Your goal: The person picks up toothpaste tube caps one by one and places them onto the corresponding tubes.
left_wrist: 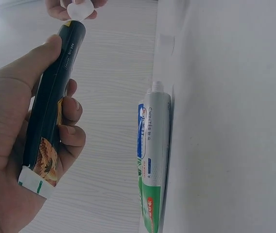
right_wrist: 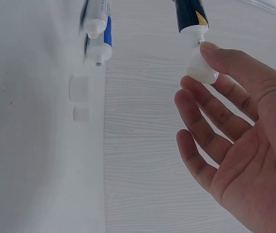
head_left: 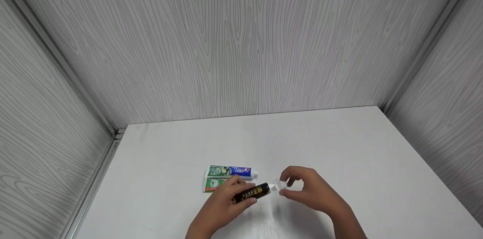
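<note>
Left hand (head_left: 226,205): grasping a black tube (head_left: 262,190), my fingers and thumb wrapped along its length. Tube sat slightly aslant above the white table (head_left: 169,156), nozzle end toward my right. Yellow lettering showed on the black; near the tail, a brown-and-yellow picture, then a pale crimped end with green marks against my palm.

Right hand (head_left: 313,190): pinching a translucent white cap (right_wrist: 202,73) between thumb and fingertips, remaining fingers loosely bent, palm facing in. Cap was right at the white nozzle (right_wrist: 195,33) of the black tube; could not tell whether the two touched, my thumb covering part of the spot.

Two more tubes lay side by side on the table, just beyond and left of my left hand, nozzle ends also pointing right. Farther one: a green-and-blue tube (head_left: 230,171). Nearer one: a green tube with a red strip (head_left: 213,184), partly hidden behind my left hand. Both showed bare narrow nozzles in the right wrist view. Near those ends, two small white cap-like pieces (right_wrist: 79,89) rested on the table, close together.

Surroundings: grey wood-grain panel (head_left: 226,43) behind the table, similar panels on both sides.
</note>
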`<state>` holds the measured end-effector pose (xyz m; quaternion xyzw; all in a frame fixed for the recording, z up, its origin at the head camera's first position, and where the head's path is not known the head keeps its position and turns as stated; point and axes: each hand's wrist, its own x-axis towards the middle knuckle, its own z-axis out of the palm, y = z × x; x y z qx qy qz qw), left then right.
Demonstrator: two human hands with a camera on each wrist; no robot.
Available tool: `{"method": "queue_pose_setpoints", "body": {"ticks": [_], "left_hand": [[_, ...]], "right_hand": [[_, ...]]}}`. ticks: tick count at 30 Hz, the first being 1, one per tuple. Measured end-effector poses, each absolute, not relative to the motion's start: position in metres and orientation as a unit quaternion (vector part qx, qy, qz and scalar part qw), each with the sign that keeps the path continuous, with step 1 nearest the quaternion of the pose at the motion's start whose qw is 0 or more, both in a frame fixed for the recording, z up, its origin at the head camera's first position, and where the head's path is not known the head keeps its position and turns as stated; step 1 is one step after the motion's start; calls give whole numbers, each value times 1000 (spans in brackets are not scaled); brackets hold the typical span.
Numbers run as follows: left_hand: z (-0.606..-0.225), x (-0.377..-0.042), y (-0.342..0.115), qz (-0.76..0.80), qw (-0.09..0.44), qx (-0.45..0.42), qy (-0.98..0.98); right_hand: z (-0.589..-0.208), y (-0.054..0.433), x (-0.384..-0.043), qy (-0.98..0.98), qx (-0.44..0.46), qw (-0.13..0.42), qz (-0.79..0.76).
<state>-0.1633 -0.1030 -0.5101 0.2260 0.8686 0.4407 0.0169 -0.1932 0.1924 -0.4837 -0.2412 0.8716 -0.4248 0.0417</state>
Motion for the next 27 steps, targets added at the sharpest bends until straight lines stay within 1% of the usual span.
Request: {"method": "queue_pose_setpoints", "body": {"ticks": [9, 13, 21, 27], "left_hand": [[-511, -162, -101, 455, 11, 253, 854], [-511, -162, -101, 458, 16, 255, 852], [-512, -163, -102, 448, 24, 263, 854], [-512, -162, -102, 446, 24, 264, 855]], "right_hand": [[-485, 193, -193, 861, -266, 40, -432], [-485, 191, -193, 860, -275, 40, -427], [-487, 185, -191, 862, -277, 61, -421], [-487, 186, -192, 859, -284, 67, -420]]}}
